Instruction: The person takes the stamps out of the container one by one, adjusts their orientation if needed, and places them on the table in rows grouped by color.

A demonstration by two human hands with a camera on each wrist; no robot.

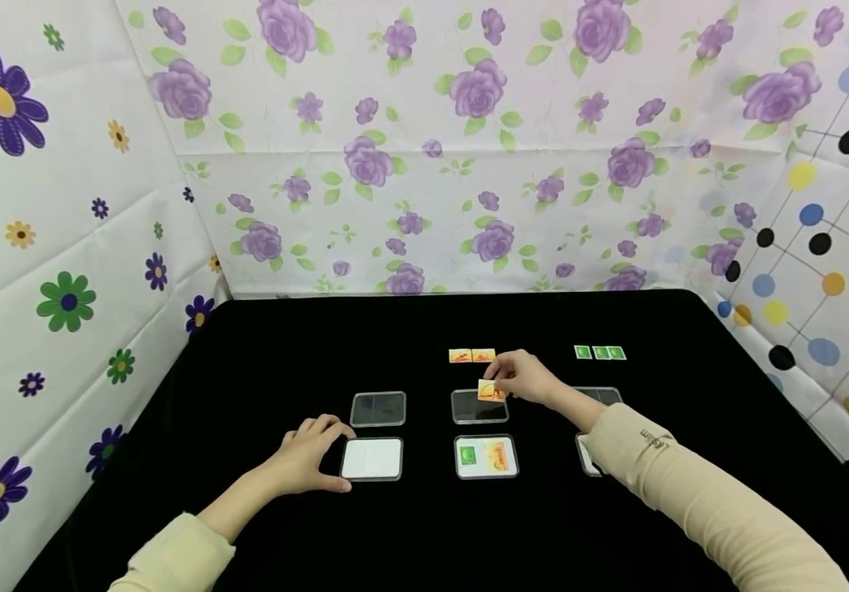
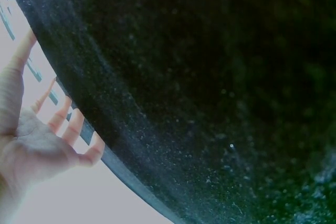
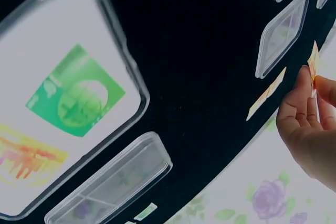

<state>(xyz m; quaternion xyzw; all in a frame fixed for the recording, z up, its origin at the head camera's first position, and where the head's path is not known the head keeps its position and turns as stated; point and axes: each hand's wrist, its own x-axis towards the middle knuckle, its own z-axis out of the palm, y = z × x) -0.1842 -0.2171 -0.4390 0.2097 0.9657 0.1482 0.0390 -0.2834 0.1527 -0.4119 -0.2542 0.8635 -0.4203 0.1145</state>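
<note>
My right hand (image 1: 526, 376) pinches a small orange picture card (image 1: 490, 390) between thumb and fingertips. The card overlaps the middle clear lid (image 1: 469, 411) in the head view. Behind it lie two more orange cards (image 1: 472, 355) side by side. My left hand (image 1: 302, 460) is beside the front left case (image 1: 372, 458), which holds a plain white insert; its spread thumb and forefinger are right at the case's left corners. In the front middle case (image 1: 486, 457), one green and one orange card lie on white. The left wrist view shows the left hand (image 2: 42, 140) with fingers apart.
Another clear lid (image 1: 378, 409) lies behind the left case. At right, a lid (image 1: 602, 395) and a white-filled case (image 1: 587, 456) are partly covered by my sleeve (image 1: 691, 485). Three green cards (image 1: 600, 353) lie at the back right. Flowered cloth (image 1: 424, 189) hangs behind the black table (image 1: 306, 337).
</note>
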